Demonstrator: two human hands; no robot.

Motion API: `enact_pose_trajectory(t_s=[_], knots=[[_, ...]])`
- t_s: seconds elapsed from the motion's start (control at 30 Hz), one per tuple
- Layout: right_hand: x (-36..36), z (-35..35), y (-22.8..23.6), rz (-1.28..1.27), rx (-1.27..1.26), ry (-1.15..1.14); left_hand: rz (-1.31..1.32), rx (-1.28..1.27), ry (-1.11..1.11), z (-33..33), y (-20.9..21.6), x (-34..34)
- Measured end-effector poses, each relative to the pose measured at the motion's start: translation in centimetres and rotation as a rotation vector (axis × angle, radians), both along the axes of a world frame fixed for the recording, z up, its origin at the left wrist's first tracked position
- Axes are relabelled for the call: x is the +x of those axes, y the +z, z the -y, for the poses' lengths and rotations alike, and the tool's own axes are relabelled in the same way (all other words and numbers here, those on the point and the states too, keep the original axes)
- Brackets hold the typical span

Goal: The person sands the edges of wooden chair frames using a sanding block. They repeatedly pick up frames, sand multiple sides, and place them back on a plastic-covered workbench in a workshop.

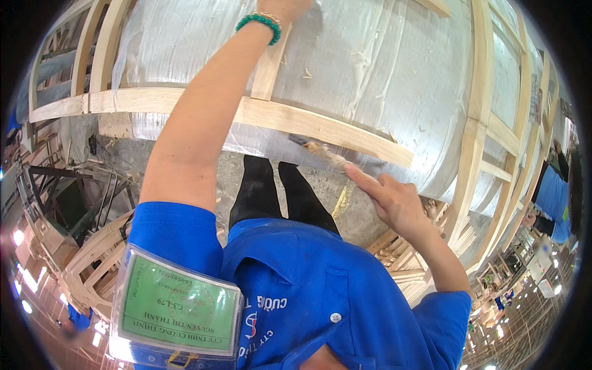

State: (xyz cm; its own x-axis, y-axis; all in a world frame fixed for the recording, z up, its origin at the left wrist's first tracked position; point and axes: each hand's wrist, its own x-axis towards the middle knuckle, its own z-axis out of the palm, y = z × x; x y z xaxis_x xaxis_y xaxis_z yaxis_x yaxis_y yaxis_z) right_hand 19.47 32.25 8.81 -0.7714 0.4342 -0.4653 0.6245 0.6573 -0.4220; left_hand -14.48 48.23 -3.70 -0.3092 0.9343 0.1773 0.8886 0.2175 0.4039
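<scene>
curling the fingers [368, 180] of the right hand [398, 203] around a slim tool [328, 157] with a pale, rough-looking shaft and a dark tip, laying one digit straight along it and folding the others in behind, not being able to tell how tightly. slanting the tool up and to the left, holding its tip just at the near edge of a long wooden rail [351, 137], not being able to tell touching from hovering. stretching the left arm well forward across the same rail, wearing a green beaded bracelet [275, 31] at the wrist and losing most of the left hand [285, 6] past the upper edge of the view, so being unable to tell spread fingers from pressed-together ones. facing a wooden crosspiece [269, 71] meeting the rail near the left forearm, and beside it a broad surface under cloudy plastic film [394, 68], with a few wood shavings [307, 74] lying on top. having a wooden frame [473, 139] running along the right side and more wooden bars [86, 49] at the far left. wearing a blue shirt [308, 253], black trousers [253, 191] and a green badge [179, 302] in a clear sleeve, standing over a grey floor [364, 225] with thin slats [401, 262] piling up to the right. seeing curved wooden pieces [92, 250] gathering at the left and, well apart at the far right, another person in blue [552, 194].
</scene>
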Motion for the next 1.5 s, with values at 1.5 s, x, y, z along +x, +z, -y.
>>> enact_pose_trajectory(t_s=[1.5], knots=[[-21.6,-4.4,3.5,-0.164,-1.259,-0.664,0.663,0.341,0.608,29.9,2.8,-15.1]])
